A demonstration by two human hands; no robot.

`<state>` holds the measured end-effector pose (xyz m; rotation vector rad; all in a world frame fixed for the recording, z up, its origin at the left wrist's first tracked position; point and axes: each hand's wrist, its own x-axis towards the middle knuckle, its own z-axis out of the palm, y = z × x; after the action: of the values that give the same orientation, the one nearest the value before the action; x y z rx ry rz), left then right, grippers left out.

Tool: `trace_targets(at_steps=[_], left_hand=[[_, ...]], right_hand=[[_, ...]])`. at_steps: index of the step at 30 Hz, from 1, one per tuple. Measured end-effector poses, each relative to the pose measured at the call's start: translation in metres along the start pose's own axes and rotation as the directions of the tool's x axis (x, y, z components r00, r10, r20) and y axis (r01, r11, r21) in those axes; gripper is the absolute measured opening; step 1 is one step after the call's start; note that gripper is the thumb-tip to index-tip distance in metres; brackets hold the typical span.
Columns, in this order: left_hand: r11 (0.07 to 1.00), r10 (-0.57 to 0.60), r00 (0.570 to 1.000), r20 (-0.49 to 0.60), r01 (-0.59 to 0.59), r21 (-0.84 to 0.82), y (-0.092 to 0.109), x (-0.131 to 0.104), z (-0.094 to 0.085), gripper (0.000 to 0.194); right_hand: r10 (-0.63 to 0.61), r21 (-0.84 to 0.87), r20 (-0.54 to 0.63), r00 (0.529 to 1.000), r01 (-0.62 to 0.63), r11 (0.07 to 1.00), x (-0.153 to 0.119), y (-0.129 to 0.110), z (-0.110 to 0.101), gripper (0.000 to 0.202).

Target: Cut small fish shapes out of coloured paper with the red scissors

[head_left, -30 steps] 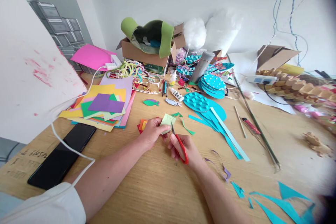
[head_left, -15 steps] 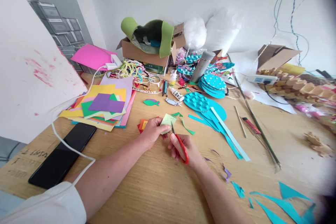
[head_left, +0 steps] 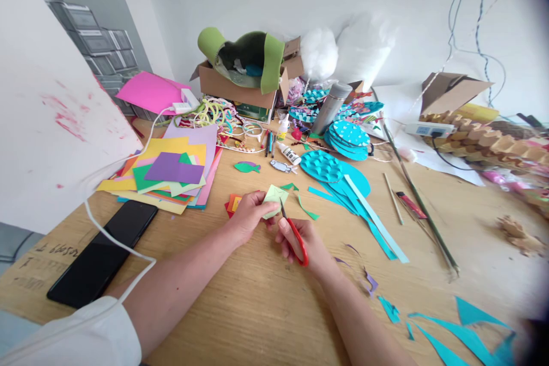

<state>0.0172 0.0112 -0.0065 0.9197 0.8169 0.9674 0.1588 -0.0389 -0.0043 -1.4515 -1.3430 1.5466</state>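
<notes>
Pinched in my left hand [head_left: 254, 213] is a small piece of light green paper [head_left: 274, 194] with pencil-like lines on it. My right hand [head_left: 300, 243] is closed around red-handled scissors [head_left: 300, 238], whose blades point up at the paper's right edge. Whether the blades are cutting in is too small to tell. Green paper scraps [head_left: 305, 206] lie just right of the paper. Orange and red paper pieces [head_left: 234, 203] are partly hidden behind my left hand. A green and purple paper fish [head_left: 247, 167] and a white drawn fish [head_left: 282, 166] lie beyond my hands.
Coloured paper sheets [head_left: 171, 174] and a black phone [head_left: 103, 251] lie left, a white cable [head_left: 92, 214] crossing them. Blue paper strips [head_left: 373, 217], a stick [head_left: 420, 194] and blue scraps [head_left: 467, 331] lie right. A glue bottle [head_left: 289, 153] and grey flask [head_left: 332, 108] are farther back.
The paper and scissors have shifted very slightly against each other. Both hands keep nearly the same place and grip, and the other things have not moved.
</notes>
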Motion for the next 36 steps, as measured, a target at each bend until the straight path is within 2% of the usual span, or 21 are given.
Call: trace_targets(at_steps=[8, 36], left_hand=[[0.999, 0.032, 0.999, 0.004, -0.032, -0.015, -0.0008, -0.0005, 0.0005, 0.017], [0.999, 0.03, 1.0, 0.005, -0.03, -0.039, -0.0018, 0.0008, 0.0001, 0.015]], right_hand=[[0.005, 0.008, 0.012, 1.0, -0.005, 1.0, -0.0003, -0.0008, 0.0, 0.067], [0.008, 0.024, 0.018, 1.0, -0.009, 1.0, 0.0014, 0.004, -0.0009, 0.063]])
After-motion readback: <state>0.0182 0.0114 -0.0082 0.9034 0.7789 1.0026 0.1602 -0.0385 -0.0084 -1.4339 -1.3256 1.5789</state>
